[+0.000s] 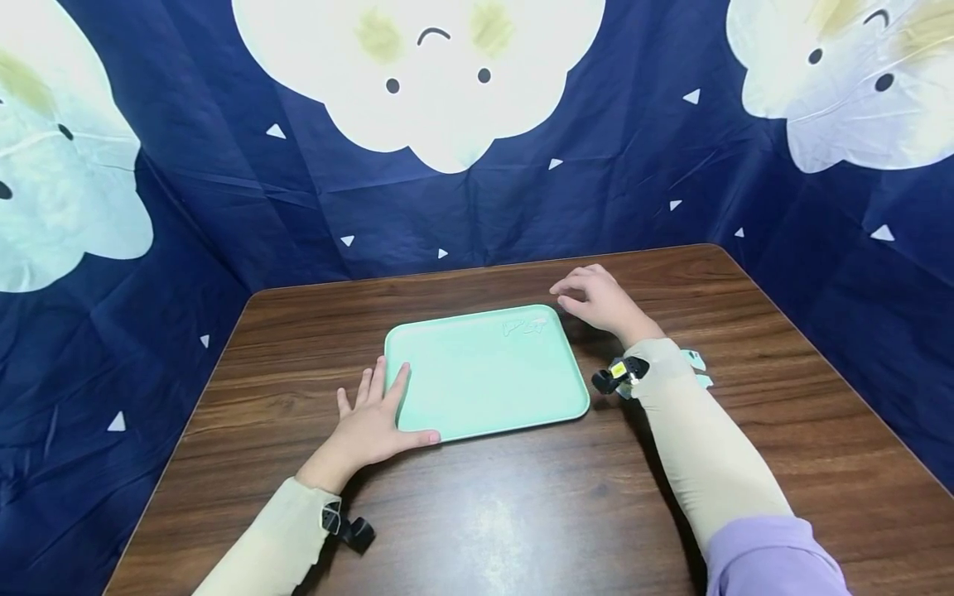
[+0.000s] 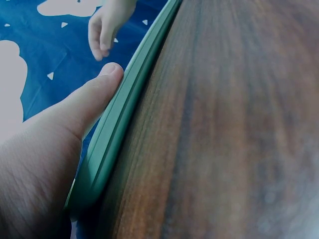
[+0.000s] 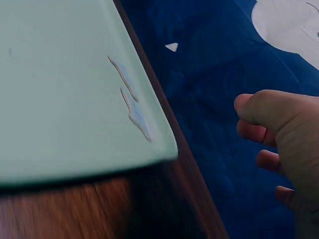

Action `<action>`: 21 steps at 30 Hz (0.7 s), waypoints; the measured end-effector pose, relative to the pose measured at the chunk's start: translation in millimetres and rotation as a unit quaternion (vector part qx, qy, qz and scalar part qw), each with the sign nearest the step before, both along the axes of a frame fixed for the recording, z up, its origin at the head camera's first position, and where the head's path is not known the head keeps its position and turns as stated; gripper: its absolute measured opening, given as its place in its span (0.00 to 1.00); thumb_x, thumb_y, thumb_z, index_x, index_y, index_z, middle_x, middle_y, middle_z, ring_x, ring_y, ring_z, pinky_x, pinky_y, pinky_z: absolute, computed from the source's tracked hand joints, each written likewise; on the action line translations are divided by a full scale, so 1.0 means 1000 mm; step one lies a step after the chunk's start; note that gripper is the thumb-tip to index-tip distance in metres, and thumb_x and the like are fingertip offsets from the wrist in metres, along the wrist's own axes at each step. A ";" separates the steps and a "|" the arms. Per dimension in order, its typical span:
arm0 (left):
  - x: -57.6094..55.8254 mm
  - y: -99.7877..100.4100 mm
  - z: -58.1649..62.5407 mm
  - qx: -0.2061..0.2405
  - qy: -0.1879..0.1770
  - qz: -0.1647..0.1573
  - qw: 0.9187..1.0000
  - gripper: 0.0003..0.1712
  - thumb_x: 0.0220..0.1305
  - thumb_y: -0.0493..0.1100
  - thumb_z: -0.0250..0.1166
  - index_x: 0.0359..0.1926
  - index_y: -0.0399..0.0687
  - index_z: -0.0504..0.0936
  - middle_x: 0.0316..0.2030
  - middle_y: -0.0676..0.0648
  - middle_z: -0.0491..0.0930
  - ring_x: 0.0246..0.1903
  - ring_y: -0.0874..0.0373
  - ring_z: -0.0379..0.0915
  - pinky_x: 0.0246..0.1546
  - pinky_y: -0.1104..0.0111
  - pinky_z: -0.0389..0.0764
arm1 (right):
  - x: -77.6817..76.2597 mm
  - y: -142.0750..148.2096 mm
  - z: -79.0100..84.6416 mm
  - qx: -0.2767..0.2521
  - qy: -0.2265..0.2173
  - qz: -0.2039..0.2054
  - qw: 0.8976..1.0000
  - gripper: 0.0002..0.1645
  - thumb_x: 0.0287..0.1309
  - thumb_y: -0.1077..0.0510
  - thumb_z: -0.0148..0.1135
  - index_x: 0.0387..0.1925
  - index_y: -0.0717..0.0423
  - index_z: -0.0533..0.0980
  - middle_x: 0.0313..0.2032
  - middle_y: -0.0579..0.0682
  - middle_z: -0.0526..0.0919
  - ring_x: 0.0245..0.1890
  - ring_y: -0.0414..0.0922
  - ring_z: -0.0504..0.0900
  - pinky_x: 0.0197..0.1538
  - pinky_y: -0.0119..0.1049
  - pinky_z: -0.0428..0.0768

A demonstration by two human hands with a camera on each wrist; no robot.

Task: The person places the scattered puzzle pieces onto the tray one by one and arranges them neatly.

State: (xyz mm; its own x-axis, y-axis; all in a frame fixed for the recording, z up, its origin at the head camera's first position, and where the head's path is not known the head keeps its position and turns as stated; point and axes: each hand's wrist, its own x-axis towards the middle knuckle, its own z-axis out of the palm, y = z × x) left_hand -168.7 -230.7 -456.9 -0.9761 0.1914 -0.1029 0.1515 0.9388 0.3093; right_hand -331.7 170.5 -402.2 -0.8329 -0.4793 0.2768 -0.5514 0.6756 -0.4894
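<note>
A mint-green rectangular tray (image 1: 488,372) lies on the table, with a small outlined picture in its far right corner. Spread wide, my left hand (image 1: 370,426) is at the tray's near left corner, its thumb along the near edge and its straight fingers by the left side. The left wrist view has that thumb (image 2: 97,89) right at the tray's rim (image 2: 119,109). Off the far right corner, my right hand (image 1: 599,298) is raised with loosely bent fingers and holds nothing. In the right wrist view the right hand (image 3: 284,129) is apart from the tray (image 3: 60,99).
Light blue-green pieces (image 1: 695,361) show beside my right forearm, which partly hides them. The brown wooden table (image 1: 514,505) reaches back to a dark blue cloth (image 1: 462,215) with white clouds. Small cameras are strapped to both wrists.
</note>
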 end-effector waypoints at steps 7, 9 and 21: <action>-0.001 -0.001 -0.001 0.000 0.001 0.000 1.000 0.78 0.39 0.92 0.54 0.82 0.55 0.41 0.79 0.35 0.27 0.77 0.32 0.26 0.63 0.25 0.28 | 0.009 0.031 -0.009 -0.035 0.012 -0.010 0.999 0.14 0.66 0.58 0.65 0.52 0.57 0.84 0.49 0.55 0.84 0.57 0.57 0.71 0.59 0.56 0.70; -0.001 -0.001 -0.002 -0.001 0.001 -0.001 1.000 0.78 0.39 0.92 0.54 0.82 0.55 0.41 0.79 0.35 0.27 0.77 0.32 0.26 0.63 0.25 0.28 | 0.012 0.040 -0.012 -0.040 0.019 -0.014 0.999 0.14 0.66 0.58 0.66 0.51 0.58 0.84 0.48 0.55 0.84 0.56 0.57 0.72 0.57 0.55 0.70; -0.001 -0.001 -0.002 -0.003 0.000 -0.001 1.000 0.78 0.40 0.92 0.54 0.82 0.55 0.40 0.79 0.35 0.26 0.77 0.33 0.26 0.63 0.25 0.27 | 0.032 0.094 -0.022 -0.043 0.006 -0.066 0.997 0.15 0.67 0.56 0.65 0.51 0.60 0.83 0.47 0.56 0.84 0.55 0.57 0.73 0.54 0.56 0.70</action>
State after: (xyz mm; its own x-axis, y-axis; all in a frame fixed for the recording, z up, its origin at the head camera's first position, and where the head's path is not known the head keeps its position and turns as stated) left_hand -170.2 -231.7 -458.9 -0.9757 0.1922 -0.1048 0.1525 0.9402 0.3044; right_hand -299.9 264.3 -423.8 -0.8837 -0.3400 0.3218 -0.4664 0.6987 -0.5425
